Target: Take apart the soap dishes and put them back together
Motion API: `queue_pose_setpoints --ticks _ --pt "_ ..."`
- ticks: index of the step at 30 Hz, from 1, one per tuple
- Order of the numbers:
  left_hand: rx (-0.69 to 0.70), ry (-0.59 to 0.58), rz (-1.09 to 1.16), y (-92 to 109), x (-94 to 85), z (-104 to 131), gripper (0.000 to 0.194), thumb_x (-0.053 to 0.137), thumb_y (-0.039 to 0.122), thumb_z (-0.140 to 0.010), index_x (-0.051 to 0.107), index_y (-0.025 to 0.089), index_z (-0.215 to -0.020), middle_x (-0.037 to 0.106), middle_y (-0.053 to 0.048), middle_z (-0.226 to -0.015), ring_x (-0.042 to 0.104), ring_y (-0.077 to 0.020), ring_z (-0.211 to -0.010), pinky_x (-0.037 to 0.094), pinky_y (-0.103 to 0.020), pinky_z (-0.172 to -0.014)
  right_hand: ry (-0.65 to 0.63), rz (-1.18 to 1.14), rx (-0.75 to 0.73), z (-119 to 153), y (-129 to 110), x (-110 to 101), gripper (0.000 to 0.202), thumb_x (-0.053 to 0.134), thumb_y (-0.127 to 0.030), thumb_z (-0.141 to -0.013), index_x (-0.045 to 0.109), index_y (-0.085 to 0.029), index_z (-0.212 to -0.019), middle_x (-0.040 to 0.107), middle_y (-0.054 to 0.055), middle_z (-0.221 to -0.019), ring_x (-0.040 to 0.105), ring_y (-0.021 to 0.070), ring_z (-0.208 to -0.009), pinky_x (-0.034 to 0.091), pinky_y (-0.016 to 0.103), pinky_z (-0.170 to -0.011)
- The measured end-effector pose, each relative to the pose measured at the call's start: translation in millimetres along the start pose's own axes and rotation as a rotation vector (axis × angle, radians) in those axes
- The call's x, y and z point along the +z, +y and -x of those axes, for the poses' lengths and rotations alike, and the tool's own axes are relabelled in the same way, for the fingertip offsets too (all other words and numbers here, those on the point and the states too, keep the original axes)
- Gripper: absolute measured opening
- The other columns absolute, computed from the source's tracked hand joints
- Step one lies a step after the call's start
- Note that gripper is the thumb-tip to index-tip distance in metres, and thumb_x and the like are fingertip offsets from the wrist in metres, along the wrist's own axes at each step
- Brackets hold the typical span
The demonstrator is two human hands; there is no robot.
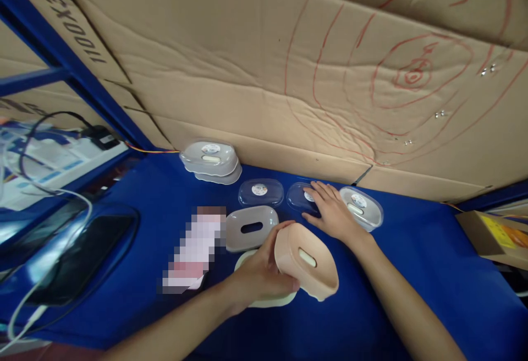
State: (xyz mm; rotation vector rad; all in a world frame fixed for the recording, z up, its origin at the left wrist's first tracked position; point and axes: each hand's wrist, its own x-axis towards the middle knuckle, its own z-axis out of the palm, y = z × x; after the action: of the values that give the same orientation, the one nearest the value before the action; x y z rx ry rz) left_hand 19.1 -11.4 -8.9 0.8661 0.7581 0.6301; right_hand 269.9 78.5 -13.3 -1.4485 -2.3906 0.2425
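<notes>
My left hand (260, 271) grips a peach oval plastic tray (307, 262) with a slot in its base, tilted up on its edge above a cream oval piece (264, 299) lying on the blue table. My right hand (330, 211) rests flat, fingers spread, on a clear oval lid (297, 196) with a round sticker. Next to that lid lies another clear lid (260, 192). A grey slotted tray (251, 228) sits just left of my left hand.
A stack of clear-lidded soap boxes (211, 162) stands against the cardboard wall (289, 75). Another lidded box (361, 207) lies right of my right hand. A blurred pinkish item (193, 251) lies left. A black phone (78, 262) and cables occupy the far left.
</notes>
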Motion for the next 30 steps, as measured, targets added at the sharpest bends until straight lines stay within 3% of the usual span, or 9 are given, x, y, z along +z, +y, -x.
queue_pose_setpoints --ticks 3,5,8,13,17,20,23,26,30 --pt "0.031 0.02 0.015 5.7 0.5 2.2 0.111 0.096 0.033 -0.061 0.035 0.035 -0.154 0.062 -0.009 -0.143 0.063 -0.033 -0.128 0.058 -0.047 -0.099 -0.024 -0.101 -0.011 10.2 -10.7 -20.1 0.06 0.059 -0.044 -0.104 0.043 -0.026 -0.159 0.035 0.014 -0.172 0.029 0.0339 -0.161 0.026 0.063 -0.129" --pt "0.055 0.029 0.031 9.1 1.5 3.1 0.108 0.096 0.04 -0.064 0.036 0.035 -0.154 0.06 -0.011 -0.148 0.059 -0.0349 -0.136 0.054 -0.05 -0.107 -0.104 -0.304 -0.036 26.2 -21.9 -33.1 0.06 0.051 -0.047 -0.108 0.035 -0.033 -0.164 0.036 0.01 -0.172 0.034 0.0302 -0.16 0.032 0.06 -0.129" --pt "0.094 0.02 0.007 6.3 2.7 2.5 0.105 0.093 0.051 -0.07 0.034 0.034 -0.155 0.056 -0.013 -0.155 0.054 -0.0359 -0.144 0.048 -0.055 -0.115 -0.25 -0.56 -0.081 58.8 -39.5 -37.8 0.082 0.067 -0.055 -0.099 0.026 -0.035 -0.167 0.039 0.009 -0.171 0.043 0.0318 -0.155 0.041 0.055 -0.124" --pt "0.15 -0.057 -0.131 -16.3 4.1 -2.4 0.109 0.085 0.067 -0.072 0.027 0.037 -0.159 0.051 -0.014 -0.16 0.056 -0.036 -0.142 0.049 -0.059 -0.114 -0.138 -0.668 0.01 96.9 -50.2 -20.6 0.076 0.07 -0.053 -0.096 0.037 -0.031 -0.162 0.05 0.013 -0.163 0.052 0.0362 -0.148 0.047 0.057 -0.119" --pt "0.19 -0.047 -0.145 -18.8 7.2 2.3 0.11 0.085 0.067 -0.072 0.024 0.036 -0.159 0.052 -0.014 -0.158 0.058 -0.0359 -0.139 0.051 -0.056 -0.111 -0.039 -0.832 0.083 98.3 -39.8 -19.4 0.063 0.05 -0.064 -0.103 0.043 -0.031 -0.156 0.059 0.012 -0.154 0.064 0.035 -0.135 0.056 0.051 -0.109" --pt "0.19 -0.094 -0.291 -11.9 12.0 14.5 0.104 0.086 0.045 -0.077 0.022 0.035 -0.158 0.052 -0.014 -0.156 0.059 -0.0332 -0.138 0.052 -0.052 -0.112 0.04 -0.716 0.131 93.8 -27.2 -21.6 0.055 0.05 -0.059 -0.105 0.045 -0.033 -0.154 0.056 0.01 -0.157 0.058 0.0342 -0.141 0.051 0.053 -0.115" --pt "0.261 -0.171 -0.72 -11.2 19.0 24.1 0.102 0.089 0.03 -0.072 0.033 0.032 -0.157 0.041 -0.016 -0.165 0.045 -0.0384 -0.15 0.043 -0.057 -0.12 0.055 -0.414 0.085 89.6 -17.7 -17.2 0.061 0.066 -0.049 -0.1 0.045 -0.033 -0.154 0.048 0.01 -0.164 0.041 0.0345 -0.155 0.038 0.059 -0.124" --pt "0.326 -0.231 -1.067 -17.9 24.9 24.3 0.1 0.093 0.037 -0.069 0.043 0.028 -0.155 0.047 -0.016 -0.161 0.045 -0.0404 -0.147 0.039 -0.059 -0.121 0.025 -0.222 0.02 85.0 -13.3 -9.2 0.064 0.071 -0.048 -0.096 0.048 -0.031 -0.153 0.047 0.012 -0.165 0.039 0.0357 -0.156 0.036 0.063 -0.124" --pt "0.43 -0.248 -1.248 -28.6 23.7 19.2 0.096 0.084 0.059 -0.078 0.043 0.023 -0.156 0.06 -0.015 -0.149 0.055 -0.0381 -0.136 0.035 -0.058 -0.121 -0.023 -0.155 -0.021 78.3 -11.4 -3.8 0.064 0.072 -0.047 -0.095 0.049 -0.032 -0.153 0.041 0.011 -0.169 0.036 0.0359 -0.158 0.036 0.064 -0.124"
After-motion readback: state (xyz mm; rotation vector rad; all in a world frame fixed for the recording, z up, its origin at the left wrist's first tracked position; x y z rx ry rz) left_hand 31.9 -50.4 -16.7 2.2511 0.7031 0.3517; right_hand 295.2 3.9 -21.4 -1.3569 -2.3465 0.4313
